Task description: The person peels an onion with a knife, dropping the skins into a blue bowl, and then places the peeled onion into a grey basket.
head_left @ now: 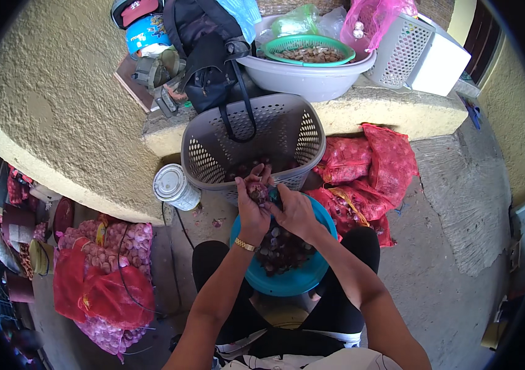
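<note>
My left hand [251,214] is cupped around a purple-red onion [257,192], its fingers pointing away from me. Close against it, my right hand [297,213] grips a small teal thing [274,195], whose kind I cannot make out. Both hands are above the far edge of a blue basin [284,286] between my knees. Dark red onions and skins [281,251] lie in that basin. Just beyond my fingers stands a tall grey-brown perforated basket [275,120], with some onions at its bottom, partly hidden by its front rim.
Red mesh sacks [386,166] lie to the right of the basket. Another filled mesh sack [102,271] is at left, near a white can [176,187] and a black cable. On the ledge stand a pale tub [312,81] with a green colander [340,48], and a black bag [208,71].
</note>
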